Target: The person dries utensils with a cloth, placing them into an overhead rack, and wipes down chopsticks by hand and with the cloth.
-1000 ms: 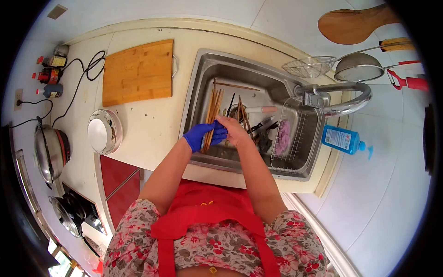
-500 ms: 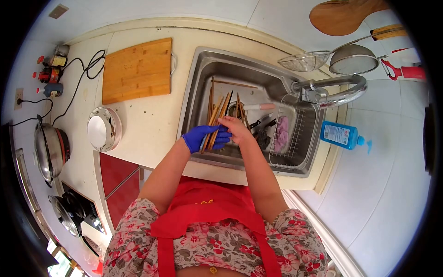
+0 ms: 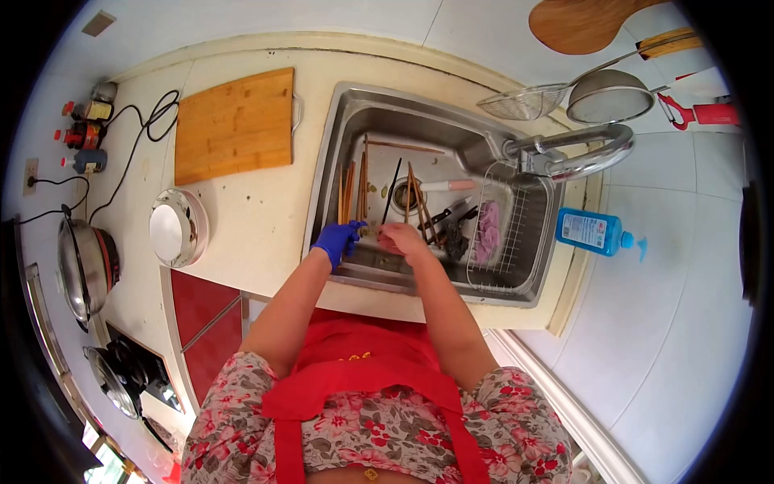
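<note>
My left hand (image 3: 337, 244), in a blue glove, is at the near left of the steel sink (image 3: 435, 278). Its fingers close around the lower ends of several wooden chopsticks (image 3: 347, 194), which point away from me. My bare right hand (image 3: 401, 239) is just to its right, fingers curled in. A black chopstick (image 3: 392, 189) runs down to its fingertips and seems pinched there; the grip is partly hidden. Other chopsticks (image 3: 416, 198) lie across the drain strainer (image 3: 401, 194). Beside them are a black-handled knife (image 3: 439, 218) and a tool with a pale pink-and-white handle (image 3: 447, 185).
A wire rack (image 3: 512, 230) holds a pink cloth (image 3: 487, 230) at the sink's right. The faucet (image 3: 580, 153) reaches over that side, near a blue soap bottle (image 3: 592, 231). Left on the counter are a cutting board (image 3: 234, 125) and stacked bowls (image 3: 173, 227).
The hands have moved apart. The chopstick bundle that was between them has shifted left with the gloved hand and is smaller, while the black chopstick now stands apart at my right hand.
</note>
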A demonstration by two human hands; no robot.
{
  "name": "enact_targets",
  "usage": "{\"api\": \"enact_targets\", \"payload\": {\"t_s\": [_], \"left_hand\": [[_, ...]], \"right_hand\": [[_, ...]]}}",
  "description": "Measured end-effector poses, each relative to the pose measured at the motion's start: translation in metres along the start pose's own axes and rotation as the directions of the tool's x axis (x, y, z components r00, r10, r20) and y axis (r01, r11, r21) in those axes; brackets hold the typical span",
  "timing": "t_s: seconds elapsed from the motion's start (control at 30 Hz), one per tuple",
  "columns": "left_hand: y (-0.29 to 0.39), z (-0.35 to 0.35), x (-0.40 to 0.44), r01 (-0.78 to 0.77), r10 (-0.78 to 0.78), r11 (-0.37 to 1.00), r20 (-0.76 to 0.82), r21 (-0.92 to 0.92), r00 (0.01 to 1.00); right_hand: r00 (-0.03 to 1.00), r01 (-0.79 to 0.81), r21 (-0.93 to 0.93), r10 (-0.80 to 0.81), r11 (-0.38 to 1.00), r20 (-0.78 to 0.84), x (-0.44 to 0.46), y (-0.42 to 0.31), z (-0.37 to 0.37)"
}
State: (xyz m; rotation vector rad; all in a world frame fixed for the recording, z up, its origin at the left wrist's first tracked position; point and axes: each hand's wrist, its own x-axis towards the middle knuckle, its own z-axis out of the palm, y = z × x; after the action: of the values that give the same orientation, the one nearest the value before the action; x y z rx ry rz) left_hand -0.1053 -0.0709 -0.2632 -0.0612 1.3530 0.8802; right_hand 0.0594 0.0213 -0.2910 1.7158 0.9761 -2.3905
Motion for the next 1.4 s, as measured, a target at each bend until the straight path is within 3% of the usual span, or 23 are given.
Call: {"api": "enact_targets", "payload": {"t_s": [0.07,0.23,0.37,0.57,0.63,0.67,0.73,0.87,0.93,0.97,1.03,1.07,1.17,1.3,1.37,1.4], "left_hand": [[0.001,-0.003,-0.003,0.001,-0.001,1.000,0.000,0.004,1.000],[0.007,-0.006,-0.008,-0.028,0.027,0.996,0.013,0.086,1.000],[0.012,-0.005,-0.014,-0.048,0.048,0.998,-0.015,0.043,0.999],[0.010,-0.013,-0.013,0.012,-0.009,0.998,0.055,-0.063,0.998],[0.010,-0.015,-0.013,-0.036,0.045,0.994,0.098,-0.099,0.994],[0.010,-0.016,-0.012,-0.035,0.045,0.995,0.096,-0.098,0.994],[0.012,-0.014,-0.014,-0.108,0.107,0.994,-0.037,-0.010,0.994],[0.020,-0.012,-0.021,-0.178,0.181,0.983,-0.114,0.036,0.977],[0.019,-0.014,-0.021,-0.221,0.220,0.975,-0.150,0.014,0.964],[0.019,-0.016,-0.021,-0.224,0.224,0.974,-0.155,0.016,0.962],[0.019,-0.019,-0.025,-0.245,0.243,0.970,-0.112,0.000,0.964],[0.019,-0.019,-0.028,-0.236,0.233,0.972,-0.124,-0.007,0.964],[0.019,-0.019,-0.031,-0.226,0.218,0.973,-0.142,-0.041,0.966],[0.019,-0.022,-0.031,-0.210,0.198,0.973,-0.117,-0.095,0.973],[0.015,-0.026,-0.028,-0.212,0.200,0.971,-0.106,-0.110,0.974],[0.015,-0.027,-0.024,-0.226,0.215,0.966,-0.099,-0.124,0.972]], "right_hand": [[0.985,0.066,-0.207,-0.097,0.976,-0.143,0.012,0.022,-0.027],[0.952,-0.030,-0.141,-0.015,0.990,-0.307,0.033,0.062,-0.100],[0.932,-0.074,-0.131,0.022,0.989,-0.362,0.021,0.057,-0.107],[0.945,0.042,-0.093,-0.070,0.995,-0.320,0.037,0.071,-0.096],[0.953,0.067,-0.355,-0.165,0.933,-0.253,0.042,0.072,-0.090],[0.954,0.067,-0.354,-0.164,0.933,-0.252,0.046,0.072,-0.086],[0.907,0.154,-0.786,-0.401,0.599,-0.128,0.053,0.065,-0.072],[0.930,0.112,-0.853,-0.356,0.510,-0.091,0.063,0.038,-0.017],[0.844,0.206,-0.877,-0.533,0.434,-0.065,0.080,0.039,0.007],[0.843,0.212,-0.876,-0.535,0.433,-0.060,0.089,0.037,0.018],[0.882,0.104,-0.893,-0.456,0.438,-0.121,0.110,0.034,0.035],[0.920,-0.036,-0.887,-0.332,0.461,-0.210,0.120,0.032,0.043],[0.891,-0.128,-0.847,-0.315,0.515,-0.326,0.125,0.031,0.054],[0.894,-0.053,-0.894,-0.377,0.446,-0.242,0.122,0.025,0.042],[0.981,-0.161,-0.840,-0.010,0.519,-0.195,0.093,-0.013,0.038],[0.986,-0.115,-0.801,-0.030,0.587,-0.164,0.092,-0.015,0.032]]}}
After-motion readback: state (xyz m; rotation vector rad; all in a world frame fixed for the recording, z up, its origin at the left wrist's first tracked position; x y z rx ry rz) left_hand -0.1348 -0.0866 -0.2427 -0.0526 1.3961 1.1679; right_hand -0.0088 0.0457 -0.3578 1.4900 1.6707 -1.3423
